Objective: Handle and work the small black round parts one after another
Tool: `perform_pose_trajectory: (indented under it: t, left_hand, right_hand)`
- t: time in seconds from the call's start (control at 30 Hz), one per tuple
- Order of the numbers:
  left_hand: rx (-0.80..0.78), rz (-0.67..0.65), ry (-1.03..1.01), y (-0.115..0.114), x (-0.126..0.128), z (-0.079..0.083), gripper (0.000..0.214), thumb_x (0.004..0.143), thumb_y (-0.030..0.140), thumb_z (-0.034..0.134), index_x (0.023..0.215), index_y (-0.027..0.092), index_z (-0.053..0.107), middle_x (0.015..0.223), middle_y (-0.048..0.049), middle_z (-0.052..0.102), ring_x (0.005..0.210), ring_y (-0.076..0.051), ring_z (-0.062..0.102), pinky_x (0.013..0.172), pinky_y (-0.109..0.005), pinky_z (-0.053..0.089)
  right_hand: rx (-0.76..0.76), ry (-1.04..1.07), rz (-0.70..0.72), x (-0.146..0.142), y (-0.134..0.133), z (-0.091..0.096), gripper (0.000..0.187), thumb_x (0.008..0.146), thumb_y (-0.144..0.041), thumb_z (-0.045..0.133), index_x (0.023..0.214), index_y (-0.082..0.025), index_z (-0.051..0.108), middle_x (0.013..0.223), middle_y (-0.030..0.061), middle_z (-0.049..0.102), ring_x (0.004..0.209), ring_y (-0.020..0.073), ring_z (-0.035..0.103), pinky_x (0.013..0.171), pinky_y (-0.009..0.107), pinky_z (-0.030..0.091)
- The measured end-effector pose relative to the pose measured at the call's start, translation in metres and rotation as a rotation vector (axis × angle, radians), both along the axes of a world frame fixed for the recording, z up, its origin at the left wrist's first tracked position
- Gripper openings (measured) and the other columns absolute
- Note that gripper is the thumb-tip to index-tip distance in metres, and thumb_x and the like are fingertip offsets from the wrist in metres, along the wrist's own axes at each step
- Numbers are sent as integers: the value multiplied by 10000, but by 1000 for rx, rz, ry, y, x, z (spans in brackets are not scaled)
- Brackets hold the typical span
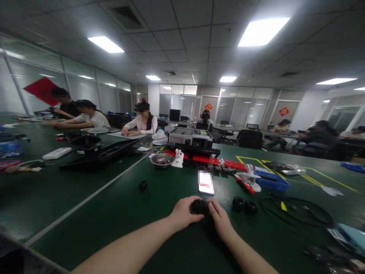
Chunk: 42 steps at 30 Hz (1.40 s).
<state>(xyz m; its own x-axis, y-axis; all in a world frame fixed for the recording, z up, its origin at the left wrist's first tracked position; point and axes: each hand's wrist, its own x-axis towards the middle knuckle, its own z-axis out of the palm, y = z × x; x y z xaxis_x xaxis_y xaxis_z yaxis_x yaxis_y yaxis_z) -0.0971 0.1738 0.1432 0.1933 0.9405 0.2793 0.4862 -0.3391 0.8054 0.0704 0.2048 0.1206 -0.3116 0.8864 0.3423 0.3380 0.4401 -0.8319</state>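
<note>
My left hand [184,214] and my right hand [221,219] meet over the green table [114,213], both closed round one small black round part [200,206] held between them. Two more black round parts [244,205] lie just right of my hands. A single one [143,185] sits farther left. A phone [205,183] lies flat just beyond my hands.
A metal bowl [162,160], a white tool [178,158], red strips [216,161], a blue tray [272,180] and an open computer case [190,137] stand farther back. Black cable loops [296,211] lie at the right. Other people sit at the tables behind.
</note>
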Motion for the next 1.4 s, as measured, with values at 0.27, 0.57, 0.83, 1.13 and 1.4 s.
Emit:
perform_pose_trajectory:
  t: [0.27, 0.57, 0.83, 1.13, 1.4]
  left_hand:
    - [-25, -3, 46, -3, 1, 1, 547, 563, 372, 689, 1072, 235, 541, 1000, -38, 611, 880, -209, 554, 743, -295, 429]
    - [-205, -44, -238, 3, 4, -4, 420, 565, 301, 698, 929, 128, 582, 900, -67, 642, 859, -227, 574, 740, -309, 429]
    - [-357, -120, -477, 9, 4, -12, 437, 636, 464, 605, 866, 97, 539, 698, -48, 632, 664, -194, 603, 649, -325, 445]
    - [-132, 16, -290, 6, 4, -4, 346, 634, 279, 628, 943, 141, 555, 887, -67, 632, 843, -206, 583, 756, -310, 438]
    - [-44, -20, 51, -1, 2, 3, 466, 611, 288, 642, 1063, 233, 543, 1005, -44, 610, 917, -222, 557, 787, -313, 428]
  right_hand:
    - [-13, -128, 55, 2, 0, 5, 384, 805, -459, 356, 675, -148, 540, 637, 26, 544, 632, 176, 515, 585, 279, 385]
    - [42, 43, 72, 1, -8, 8, 340, 693, -231, 564, 1009, -186, 446, 903, 45, 550, 697, 158, 520, 590, 271, 421]
    - [33, 84, 78, -2, -16, 13, 418, 678, -162, 554, 1075, -207, 429, 999, 56, 530, 727, 156, 530, 629, 298, 450]
    - [-186, 295, 94, -5, -6, 0, 408, 781, -437, 433, 1100, -183, 414, 911, 61, 562, 574, 114, 535, 527, 257, 432]
    - [-227, 215, 77, -2, -1, -1, 283, 767, -441, 447, 738, -161, 480, 473, -61, 427, 395, 77, 395, 411, 204, 328]
